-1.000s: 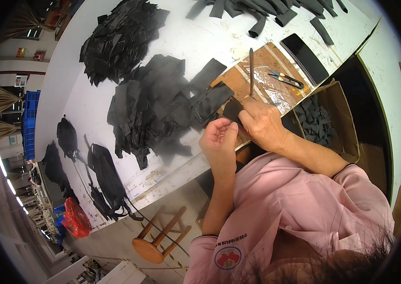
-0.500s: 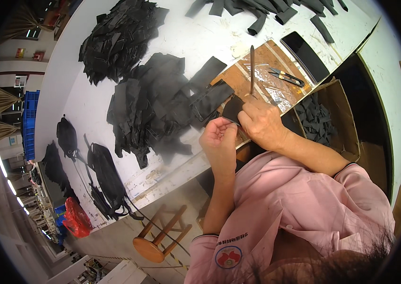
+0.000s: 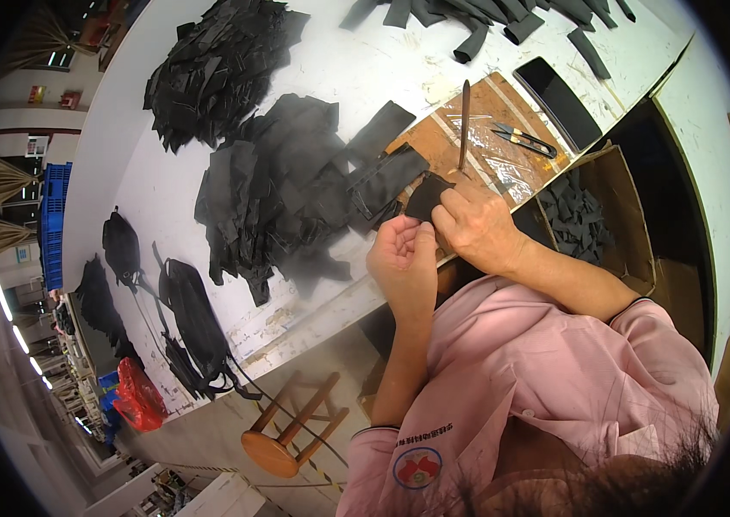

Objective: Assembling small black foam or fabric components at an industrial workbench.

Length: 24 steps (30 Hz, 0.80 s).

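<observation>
Since the earlier frame, both hands have shifted slightly, carrying the black cloth piece (image 3: pixel 423 200) with them, while the thin brown stick (image 3: pixel 465 121) leans a little more to the right. Beyond the hands, the heaps look unchanged.

Thumb and forefinger of the left hand (image 3: pixel 403 250) come together on the piece's lower edge, the other fingers curled in. Clamped on its right side is the right hand (image 3: pixel 475 217); its hidden fingertips leave the exact pinch unclear. Two-sided holding probably keeps the small piece taut and steady. At its lower end, the stick meets the right hand, perhaps tucked there to stay within reach, though I cannot tell whether fingers grip it.

This work sits over the near edge of the tabletop (image 3: pixel 356 77), by the brown board (image 3: pixel 490 99). Snips (image 3: pixel 526 140) lie on the board and a phone (image 3: pixel 557 103) just beyond its right side, both probably handy for the right hand. Left of the board spreads a loose heap of black cloth (image 3: pixel 287 164), seemingly placed for the left hand. Below the near edge, a cardboard box (image 3: pixel 632 202) holds dark scraps (image 3: pixel 576 220).
</observation>
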Each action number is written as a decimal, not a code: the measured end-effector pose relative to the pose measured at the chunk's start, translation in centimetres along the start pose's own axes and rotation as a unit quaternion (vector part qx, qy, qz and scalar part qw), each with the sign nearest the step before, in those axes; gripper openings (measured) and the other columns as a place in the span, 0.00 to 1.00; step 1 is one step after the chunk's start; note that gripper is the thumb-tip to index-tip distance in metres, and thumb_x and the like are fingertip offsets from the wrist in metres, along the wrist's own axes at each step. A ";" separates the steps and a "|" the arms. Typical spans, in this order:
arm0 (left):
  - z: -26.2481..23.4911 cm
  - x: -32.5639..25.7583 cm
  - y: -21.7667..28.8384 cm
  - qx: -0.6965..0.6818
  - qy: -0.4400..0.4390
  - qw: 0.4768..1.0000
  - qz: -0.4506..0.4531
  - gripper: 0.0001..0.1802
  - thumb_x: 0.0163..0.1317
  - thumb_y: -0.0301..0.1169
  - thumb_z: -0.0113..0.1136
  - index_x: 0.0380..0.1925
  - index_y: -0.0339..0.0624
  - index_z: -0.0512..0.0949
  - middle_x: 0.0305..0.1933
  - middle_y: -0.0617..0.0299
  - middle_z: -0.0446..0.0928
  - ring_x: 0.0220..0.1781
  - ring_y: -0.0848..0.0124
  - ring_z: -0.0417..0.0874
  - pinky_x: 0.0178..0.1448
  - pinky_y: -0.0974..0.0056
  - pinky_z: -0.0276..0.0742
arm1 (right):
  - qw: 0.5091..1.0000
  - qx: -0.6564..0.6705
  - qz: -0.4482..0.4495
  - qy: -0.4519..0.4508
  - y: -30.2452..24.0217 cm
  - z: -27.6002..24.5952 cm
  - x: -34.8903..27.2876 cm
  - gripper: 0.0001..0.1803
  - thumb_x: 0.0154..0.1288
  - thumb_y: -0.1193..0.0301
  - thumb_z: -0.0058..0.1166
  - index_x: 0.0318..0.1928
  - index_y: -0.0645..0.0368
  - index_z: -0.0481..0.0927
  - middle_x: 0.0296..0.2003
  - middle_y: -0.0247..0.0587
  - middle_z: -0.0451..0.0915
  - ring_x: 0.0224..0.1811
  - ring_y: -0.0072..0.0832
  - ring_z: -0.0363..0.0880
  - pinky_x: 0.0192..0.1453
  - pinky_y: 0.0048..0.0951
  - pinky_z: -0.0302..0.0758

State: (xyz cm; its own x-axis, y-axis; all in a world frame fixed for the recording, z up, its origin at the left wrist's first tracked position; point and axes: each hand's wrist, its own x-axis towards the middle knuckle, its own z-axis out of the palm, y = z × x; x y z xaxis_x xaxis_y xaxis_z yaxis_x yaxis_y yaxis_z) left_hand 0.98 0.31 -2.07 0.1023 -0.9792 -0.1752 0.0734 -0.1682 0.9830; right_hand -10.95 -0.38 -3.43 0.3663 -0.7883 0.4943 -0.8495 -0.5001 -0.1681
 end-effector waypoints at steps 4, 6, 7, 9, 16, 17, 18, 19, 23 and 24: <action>-0.3 0.0 0.2 -0.005 -0.018 0.999 -0.026 0.05 0.52 0.23 0.55 0.28 0.33 0.72 0.21 0.62 0.75 0.20 0.80 0.74 0.23 0.79 0.63 | 1.000 0.000 0.011 -0.001 -0.1 -0.1 0.0 0.07 0.37 0.70 0.50 0.16 0.57 0.66 0.19 0.37 0.65 0.24 0.29 0.68 0.26 0.27 0.68; -0.5 0.0 0.2 -0.009 -0.024 0.999 -0.032 0.05 0.53 0.24 0.55 0.28 0.33 0.72 0.22 0.61 0.76 0.20 0.80 0.74 0.24 0.79 0.63 | 1.000 0.000 0.014 -0.003 -0.1 -0.1 0.0 0.07 0.37 0.70 0.50 0.17 0.58 0.66 0.19 0.37 0.65 0.24 0.29 0.69 0.27 0.27 0.68; -0.5 0.0 0.1 -0.026 -0.029 0.998 -0.041 0.05 0.53 0.24 0.55 0.29 0.33 0.72 0.22 0.61 0.76 0.20 0.80 0.74 0.24 0.79 0.63 | 0.999 0.012 0.028 -0.007 -0.3 0.0 0.0 0.07 0.37 0.70 0.50 0.17 0.58 0.66 0.19 0.38 0.65 0.24 0.30 0.69 0.27 0.28 0.68; -0.7 0.1 0.0 -0.043 -0.035 0.997 -0.050 0.05 0.53 0.24 0.54 0.29 0.33 0.72 0.23 0.61 0.76 0.21 0.80 0.74 0.24 0.79 0.64 | 0.999 0.024 0.043 -0.012 -0.4 0.1 -0.1 0.07 0.37 0.70 0.50 0.17 0.58 0.66 0.19 0.38 0.65 0.24 0.31 0.69 0.27 0.28 0.68; -1.1 0.6 -0.4 -0.115 -0.052 0.990 -0.069 0.07 0.54 0.25 0.55 0.30 0.32 0.72 0.24 0.59 0.75 0.21 0.78 0.74 0.25 0.77 0.68 | 0.999 0.027 0.042 -0.021 -0.5 0.0 0.1 0.06 0.40 0.71 0.49 0.18 0.58 0.66 0.20 0.37 0.65 0.22 0.30 0.70 0.21 0.28 0.68; -1.1 0.6 -0.4 -0.119 -0.052 0.989 -0.067 0.07 0.55 0.25 0.54 0.30 0.32 0.72 0.24 0.59 0.75 0.22 0.77 0.74 0.25 0.76 0.68 | 0.998 0.029 0.047 -0.026 -0.6 0.0 0.1 0.06 0.41 0.72 0.49 0.18 0.57 0.66 0.20 0.37 0.65 0.21 0.29 0.70 0.19 0.27 0.68; -1.2 0.6 -0.5 -0.119 -0.052 0.989 -0.067 0.07 0.55 0.25 0.54 0.30 0.32 0.72 0.24 0.59 0.75 0.22 0.77 0.74 0.25 0.76 0.68 | 0.998 0.029 0.047 -0.026 -0.6 0.1 0.1 0.06 0.41 0.72 0.49 0.18 0.57 0.66 0.20 0.37 0.65 0.21 0.29 0.70 0.19 0.27 0.68; -1.2 0.6 -0.7 -0.110 -0.053 0.990 -0.066 0.06 0.55 0.25 0.54 0.31 0.32 0.72 0.25 0.59 0.75 0.22 0.77 0.74 0.25 0.76 0.68 | 0.998 0.034 0.049 -0.031 -0.6 0.1 0.1 0.06 0.42 0.72 0.49 0.18 0.57 0.66 0.20 0.37 0.65 0.20 0.29 0.71 0.18 0.27 0.68; -1.1 0.6 -0.8 -0.107 -0.053 0.990 -0.071 0.06 0.56 0.25 0.53 0.31 0.32 0.72 0.25 0.59 0.75 0.22 0.77 0.74 0.26 0.76 0.69 | 0.997 0.039 0.055 -0.037 -0.6 0.1 -0.1 0.06 0.43 0.72 0.49 0.18 0.58 0.67 0.20 0.36 0.65 0.19 0.29 0.71 0.16 0.27 0.67; -1.1 0.5 -0.9 -0.107 -0.052 0.990 -0.071 0.06 0.56 0.25 0.53 0.31 0.32 0.72 0.25 0.59 0.75 0.22 0.77 0.74 0.26 0.76 0.69 | 0.997 0.040 0.055 -0.037 -0.6 0.1 -0.1 0.06 0.43 0.72 0.49 0.18 0.58 0.67 0.20 0.36 0.65 0.19 0.29 0.71 0.16 0.27 0.67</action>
State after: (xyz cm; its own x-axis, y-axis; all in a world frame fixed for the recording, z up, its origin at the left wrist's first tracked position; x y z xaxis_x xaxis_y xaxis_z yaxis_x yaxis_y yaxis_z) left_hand 2.10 0.07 -3.08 -0.0269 -0.9555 -0.2939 0.2885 -0.2889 0.9128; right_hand -10.43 -0.09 -3.48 0.3024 -0.8625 0.4057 -0.8541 -0.4342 -0.2862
